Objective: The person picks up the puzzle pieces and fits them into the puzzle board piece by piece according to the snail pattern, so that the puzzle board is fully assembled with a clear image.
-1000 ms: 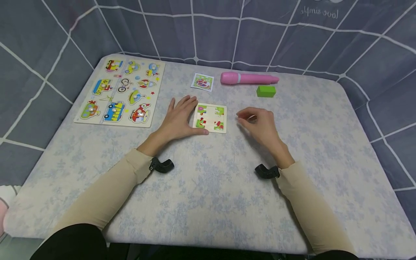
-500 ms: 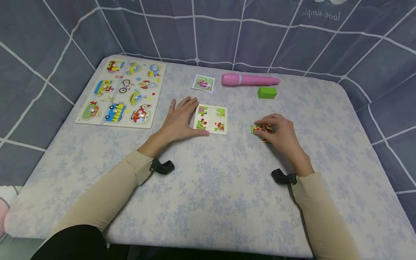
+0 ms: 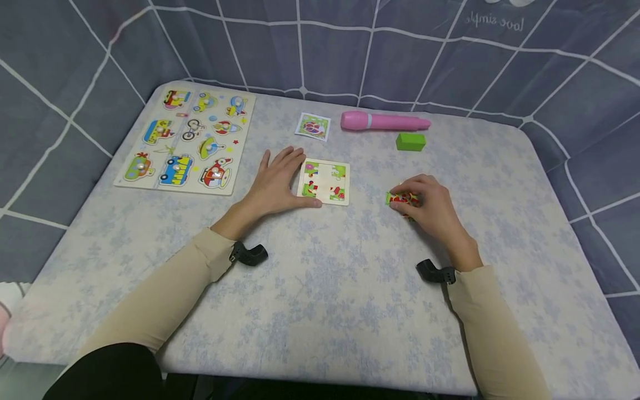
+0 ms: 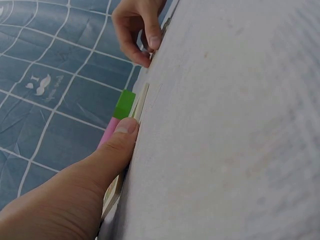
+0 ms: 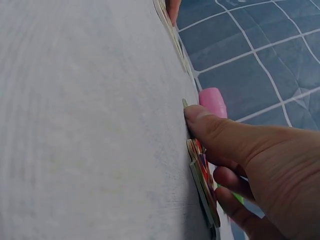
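A table [image 3: 320,300] covered in white cloth with pale blue flowers, seen from above, with a person's two hands reaching in from the near edge. The left hand [image 3: 274,186] is spread wide, fingers and thumb nearly straight, around the left side of a small square frame [image 3: 324,180]. Its thumb touches the frame's near edge, and its fingertips lie by the frame's far left corner. The frame lies flat in the far half of the table, with a small picture in each of its corners and pale bare wood between.

To the right, apart from the frame, the right hand [image 3: 427,203] pinches red and green puzzle pieces [image 3: 396,198] between thumb and fingers, low over the table; its fingers hide how many it holds.

Near the far edge, beyond the frame, lies a small picture card [image 3: 313,127]. Right of it is a pink stick [image 3: 385,120], and just on the near side of the stick's right end sits a green block [image 3: 410,142]. A large puzzle board [image 3: 172,114] of vehicle pictures fills the far left corner.
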Demonstrator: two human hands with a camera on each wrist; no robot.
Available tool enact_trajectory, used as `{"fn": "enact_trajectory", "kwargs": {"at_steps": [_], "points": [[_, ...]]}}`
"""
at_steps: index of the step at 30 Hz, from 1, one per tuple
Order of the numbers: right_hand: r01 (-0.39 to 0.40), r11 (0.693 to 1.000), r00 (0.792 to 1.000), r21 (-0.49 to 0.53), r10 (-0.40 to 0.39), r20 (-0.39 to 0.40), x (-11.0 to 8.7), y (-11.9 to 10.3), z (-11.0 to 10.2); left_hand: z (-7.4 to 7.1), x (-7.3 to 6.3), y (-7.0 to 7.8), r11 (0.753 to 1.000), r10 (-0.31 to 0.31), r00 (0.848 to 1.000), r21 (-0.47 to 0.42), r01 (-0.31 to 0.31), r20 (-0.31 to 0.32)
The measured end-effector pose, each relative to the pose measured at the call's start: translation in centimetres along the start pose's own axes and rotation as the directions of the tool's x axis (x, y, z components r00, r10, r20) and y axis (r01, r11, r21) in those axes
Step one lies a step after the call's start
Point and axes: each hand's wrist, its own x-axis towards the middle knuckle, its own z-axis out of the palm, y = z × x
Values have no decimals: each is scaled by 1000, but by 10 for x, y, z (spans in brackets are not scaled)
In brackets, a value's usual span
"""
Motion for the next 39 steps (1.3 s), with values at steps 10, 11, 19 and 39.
{"fn": "enact_trajectory", "kwargs": {"at_steps": [10, 11, 19, 39], "points": [[35, 999, 999, 4, -35, 26, 1, 0, 3, 1, 0, -1, 1000, -7, 1000, -2, 7, 11], [35, 999, 999, -1, -35, 19, 1, 0, 4, 1, 0, -1, 1000, -9, 1000, -3, 9, 11], [-8, 1000, 1000, -18, 8, 2, 1, -2, 3, 1, -1, -1, 1000, -8, 1000, -10, 8, 16], [-25, 990, 989, 142, 45, -140, 1, -8, 11, 1, 1, -2, 1000, -5, 1000, -7, 5, 4]]}}
